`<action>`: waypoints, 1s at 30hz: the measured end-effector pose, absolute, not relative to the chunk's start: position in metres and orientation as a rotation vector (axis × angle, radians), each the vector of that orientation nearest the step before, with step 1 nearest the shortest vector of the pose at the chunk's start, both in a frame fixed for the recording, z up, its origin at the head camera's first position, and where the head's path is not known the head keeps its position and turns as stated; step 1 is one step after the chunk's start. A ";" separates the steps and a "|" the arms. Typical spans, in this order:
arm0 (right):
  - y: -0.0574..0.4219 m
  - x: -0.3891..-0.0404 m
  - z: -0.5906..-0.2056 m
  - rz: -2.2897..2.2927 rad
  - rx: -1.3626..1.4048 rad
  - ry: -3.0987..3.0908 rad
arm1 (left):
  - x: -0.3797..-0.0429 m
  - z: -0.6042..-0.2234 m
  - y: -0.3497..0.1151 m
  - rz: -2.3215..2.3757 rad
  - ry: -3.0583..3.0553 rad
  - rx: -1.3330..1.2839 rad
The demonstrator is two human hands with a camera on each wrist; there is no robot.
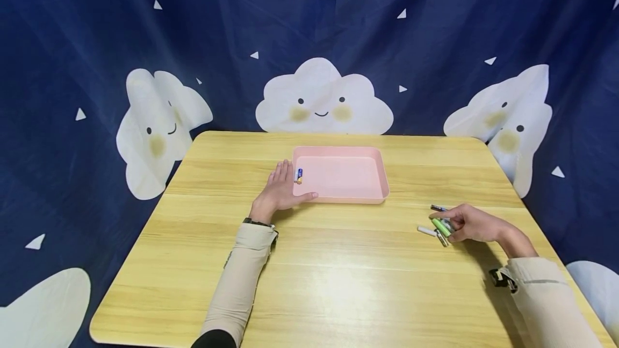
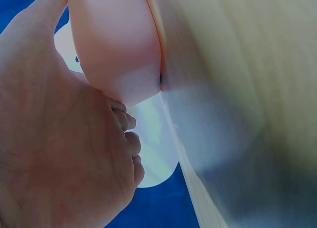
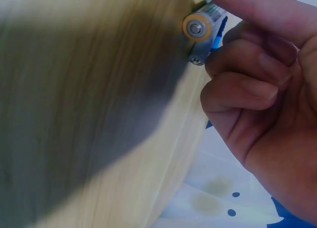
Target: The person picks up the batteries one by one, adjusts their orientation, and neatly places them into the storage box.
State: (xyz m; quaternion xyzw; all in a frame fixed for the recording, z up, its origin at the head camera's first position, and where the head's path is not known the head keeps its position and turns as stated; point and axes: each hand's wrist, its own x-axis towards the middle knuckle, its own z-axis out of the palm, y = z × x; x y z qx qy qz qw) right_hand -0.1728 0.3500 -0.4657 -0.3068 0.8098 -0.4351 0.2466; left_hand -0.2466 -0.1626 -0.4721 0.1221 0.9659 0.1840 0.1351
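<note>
Beige sleeves (image 1: 556, 299) foremost, right hand (image 1: 476, 224) in pinch on green battery (image 1: 440, 227), left hand (image 1: 281, 189) straight-fingered against pink tray (image 1: 343, 177)

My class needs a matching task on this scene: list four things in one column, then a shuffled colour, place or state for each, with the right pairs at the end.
Things:
1. Tray
2. Green battery
3. Left hand
4. Cloth backdrop

Descriptions:
A. Pinched by the right hand
B. Dark blue with white smiling clouds
C. Placed at the tray's near left corner, fingers extended
D. Pink, with a raised rim

Right pairs: 1-D, 2-A, 3-C, 4-B
</note>
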 end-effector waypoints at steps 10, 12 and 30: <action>0.348 -0.171 -0.468 -1.158 -0.777 2.279 | -0.248 -0.474 -0.164 0.519 2.782 0.350; 0.348 -0.171 -0.469 -1.150 -0.758 2.283 | -0.248 -0.475 -0.164 0.522 2.787 0.350; 0.346 -0.174 -0.460 -1.260 -0.727 2.324 | -0.248 -0.475 -0.164 0.518 2.783 0.354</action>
